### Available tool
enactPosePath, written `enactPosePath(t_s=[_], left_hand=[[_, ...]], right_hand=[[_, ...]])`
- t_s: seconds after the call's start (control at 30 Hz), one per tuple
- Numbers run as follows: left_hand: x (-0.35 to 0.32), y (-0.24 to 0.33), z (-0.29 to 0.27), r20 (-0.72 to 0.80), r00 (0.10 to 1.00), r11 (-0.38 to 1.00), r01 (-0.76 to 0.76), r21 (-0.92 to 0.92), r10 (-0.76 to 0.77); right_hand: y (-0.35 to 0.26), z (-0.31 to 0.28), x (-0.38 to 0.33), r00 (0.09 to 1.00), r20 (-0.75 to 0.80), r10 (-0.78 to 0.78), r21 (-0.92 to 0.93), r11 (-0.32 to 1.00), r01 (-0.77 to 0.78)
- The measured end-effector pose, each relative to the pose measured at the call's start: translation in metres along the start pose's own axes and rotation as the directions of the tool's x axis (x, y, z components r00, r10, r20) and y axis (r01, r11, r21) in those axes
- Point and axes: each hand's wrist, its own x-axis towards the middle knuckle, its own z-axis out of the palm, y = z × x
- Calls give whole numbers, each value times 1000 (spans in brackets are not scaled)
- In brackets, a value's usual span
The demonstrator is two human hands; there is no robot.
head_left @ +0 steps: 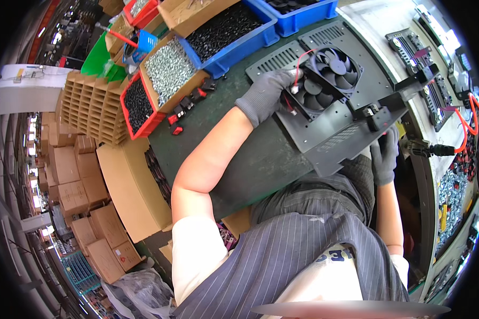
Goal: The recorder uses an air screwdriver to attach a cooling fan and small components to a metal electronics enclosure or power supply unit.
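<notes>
Starting at the left, stacked cardboard boxes (72, 181) stand on the floor, clear of the work area. Bins line the far edge of the counter (250, 154) within arm's reach: a red bin (138, 109) of dark parts, a cardboard box of silver screws (167, 69), and a blue bin (229, 32) of black parts. Small red and black switches (189, 103) lie loose beside them.

The left hand (266, 95), gloved in grey, rests partly closed on the near fan (314, 95), pressing it down so it seats against the black metal panel (324, 125). A second fan (338, 66) sits just beside it, with a red wire (302, 58) arching over both.

The right hand (384, 154), also gloved, curls around the panel's near edge, steadying it where it overhangs the counter. More panels (426, 64) lie at the right.
</notes>
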Motion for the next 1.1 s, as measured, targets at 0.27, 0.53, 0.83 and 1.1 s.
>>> enactPosePath(t_s=[0.27, 0.53, 0.83, 1.1], left_hand=[[-16, 22, 33, 122, 877, -115, -76, 990, 465], [41, 122, -40, -26, 831, -187, 156, 970, 556], [73, 142, -61, -257, 966, 15, 257, 966, -3], [75, 158, -28, -483, 861, -135, 466, 874, -158]], right_hand=[[65, -57, -76, 648, 566, 510, 209, 671, -711], [135, -159, -72, 412, 537, 736, 183, 375, -909], [142, -194, 25, 315, 601, 734, 270, 184, -945], [71, -177, 107, 135, 687, 714, -619, 673, -405]])
